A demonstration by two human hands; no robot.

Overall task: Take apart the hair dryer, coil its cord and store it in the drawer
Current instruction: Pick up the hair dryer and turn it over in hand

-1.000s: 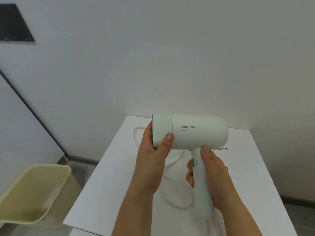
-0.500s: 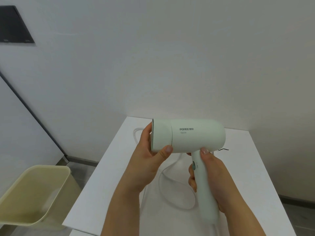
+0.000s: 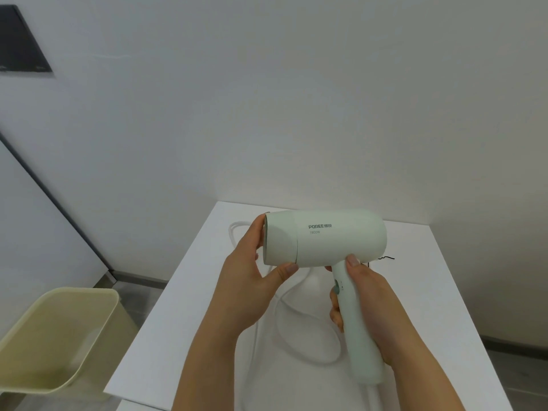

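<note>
A pale green hair dryer is held above a white table, its barrel lying level and pointing left. My left hand grips the front nozzle ring, thumb under it and fingers behind its far rim. My right hand holds the handle, which slants down toward me. The white cord lies in loose loops on the table under the dryer, with one loop behind my left hand. No drawer is in view.
A pale yellow plastic bin stands on the floor left of the table. A thin black wire lies on the table behind the dryer. White walls close off the back and right sides.
My left thumb has slid from the side of the nozzle ring to its underside. Both hands and the dryer have shifted slightly.
</note>
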